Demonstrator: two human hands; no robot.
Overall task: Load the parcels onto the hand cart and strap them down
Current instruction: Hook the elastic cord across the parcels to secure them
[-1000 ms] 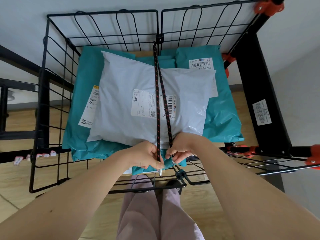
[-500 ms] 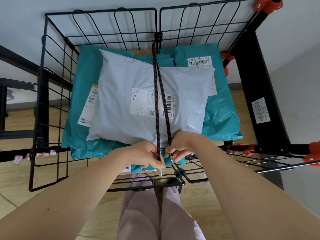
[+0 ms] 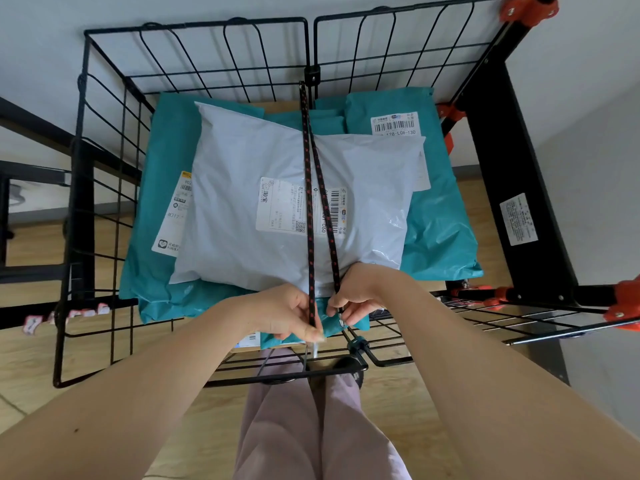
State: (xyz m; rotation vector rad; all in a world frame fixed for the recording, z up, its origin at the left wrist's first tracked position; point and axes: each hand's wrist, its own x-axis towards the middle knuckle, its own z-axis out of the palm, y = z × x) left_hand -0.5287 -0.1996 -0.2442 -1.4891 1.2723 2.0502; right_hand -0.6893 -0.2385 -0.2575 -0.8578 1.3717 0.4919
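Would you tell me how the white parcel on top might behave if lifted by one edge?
The white parcel probably sags: its film wrinkles under the cord. Its glossy skin looks slippery; it may slide off the teal parcels.

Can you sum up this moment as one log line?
stage: strapping | left hand: grips cord | right hand: grips cord | cord: across white parcel
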